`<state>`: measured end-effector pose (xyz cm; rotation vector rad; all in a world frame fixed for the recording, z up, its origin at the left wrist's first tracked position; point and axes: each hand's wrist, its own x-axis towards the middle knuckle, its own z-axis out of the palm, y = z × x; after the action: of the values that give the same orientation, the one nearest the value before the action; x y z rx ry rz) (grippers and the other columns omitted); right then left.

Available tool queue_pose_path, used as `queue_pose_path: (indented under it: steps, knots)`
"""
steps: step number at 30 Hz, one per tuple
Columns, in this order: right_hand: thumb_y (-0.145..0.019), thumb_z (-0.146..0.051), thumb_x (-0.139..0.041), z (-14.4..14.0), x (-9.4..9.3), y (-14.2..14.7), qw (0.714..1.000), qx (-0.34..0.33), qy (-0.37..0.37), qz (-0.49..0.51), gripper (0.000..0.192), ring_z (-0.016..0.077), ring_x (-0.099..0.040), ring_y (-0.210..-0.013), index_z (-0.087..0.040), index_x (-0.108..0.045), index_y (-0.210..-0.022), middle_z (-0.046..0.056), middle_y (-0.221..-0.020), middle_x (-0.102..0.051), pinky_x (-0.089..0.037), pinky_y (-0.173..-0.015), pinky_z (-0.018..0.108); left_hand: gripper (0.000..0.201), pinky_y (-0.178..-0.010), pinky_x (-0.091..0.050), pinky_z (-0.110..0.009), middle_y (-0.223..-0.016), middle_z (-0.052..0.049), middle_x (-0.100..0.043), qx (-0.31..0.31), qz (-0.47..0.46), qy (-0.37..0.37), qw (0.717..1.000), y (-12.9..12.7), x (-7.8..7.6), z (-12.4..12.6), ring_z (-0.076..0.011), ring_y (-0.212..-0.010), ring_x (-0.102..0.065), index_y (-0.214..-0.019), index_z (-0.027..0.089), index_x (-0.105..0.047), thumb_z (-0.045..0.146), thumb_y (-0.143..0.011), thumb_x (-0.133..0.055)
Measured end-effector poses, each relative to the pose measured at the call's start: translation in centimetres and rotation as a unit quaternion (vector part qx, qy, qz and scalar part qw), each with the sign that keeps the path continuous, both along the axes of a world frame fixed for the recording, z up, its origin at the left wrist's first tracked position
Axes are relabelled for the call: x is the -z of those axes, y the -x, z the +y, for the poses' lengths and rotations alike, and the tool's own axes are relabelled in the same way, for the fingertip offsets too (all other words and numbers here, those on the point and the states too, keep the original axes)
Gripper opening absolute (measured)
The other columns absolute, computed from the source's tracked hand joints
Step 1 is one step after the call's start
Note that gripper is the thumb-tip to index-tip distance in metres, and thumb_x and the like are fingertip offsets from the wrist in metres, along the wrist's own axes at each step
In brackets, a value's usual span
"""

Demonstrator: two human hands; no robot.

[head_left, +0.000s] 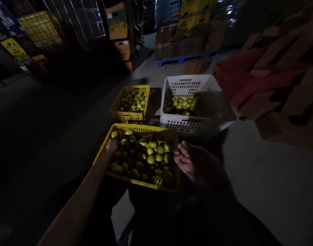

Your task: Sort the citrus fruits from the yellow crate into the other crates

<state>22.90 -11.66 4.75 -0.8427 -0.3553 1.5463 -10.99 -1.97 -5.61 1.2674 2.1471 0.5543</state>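
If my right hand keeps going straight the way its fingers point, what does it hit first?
The right hand is open with its fingers pointing left at the near yellow crate. It would likely meet that crate's right wall first, then the limes inside, though depth is hard to judge.

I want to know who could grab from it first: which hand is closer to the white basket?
The right hand, which hovers open just below the white basket. The left hand rests farther away in the near yellow crate.
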Motion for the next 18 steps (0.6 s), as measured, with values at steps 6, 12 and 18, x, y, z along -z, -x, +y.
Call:
queue_pose_path:
  steps: [6,12,18]
  knots:
    - [-0.056,-0.017,-0.078,-1.2,-3.9,0.7,0.998,0.037,0.051,-0.011,0.014,0.0197,-0.066,-0.069,-0.021,-0.071,-0.067,0.004,-0.078,-0.070,-0.058,-0.072,0.039,0.014,-0.092,-0.041,-0.039,-0.097,-0.014,-0.064,0.054,0.110,0.063,0.990,0.9,1.9,1.0,-0.0362,-0.115,-0.053,-0.084,0.015,-0.061,0.025,-0.079,-0.068]
    - [-0.041,-0.018,-0.084,-1.1,-5.2,1.9,0.995,0.054,0.086,0.004,0.023,0.0195,-0.064,-0.073,-0.020,-0.068,-0.059,0.001,-0.073,-0.066,-0.054,-0.061,0.031,0.029,-0.100,-0.037,-0.034,-0.121,-0.013,-0.063,0.131,0.177,0.063,0.973,2.2,2.0,4.0,-0.0303,-0.127,-0.048,-0.112,0.016,-0.062,0.029,-0.086,-0.061]
    - [-0.061,-0.019,-0.074,-0.8,-4.2,2.8,0.992,0.042,0.112,0.050,0.011,0.0151,-0.062,-0.072,-0.020,-0.064,-0.061,0.001,-0.078,-0.066,-0.051,-0.062,0.028,0.048,-0.098,-0.041,-0.036,-0.133,-0.018,-0.057,0.142,0.181,0.134,0.964,2.2,4.0,4.1,-0.0331,-0.123,-0.051,-0.124,0.009,-0.055,0.030,-0.083,-0.065]
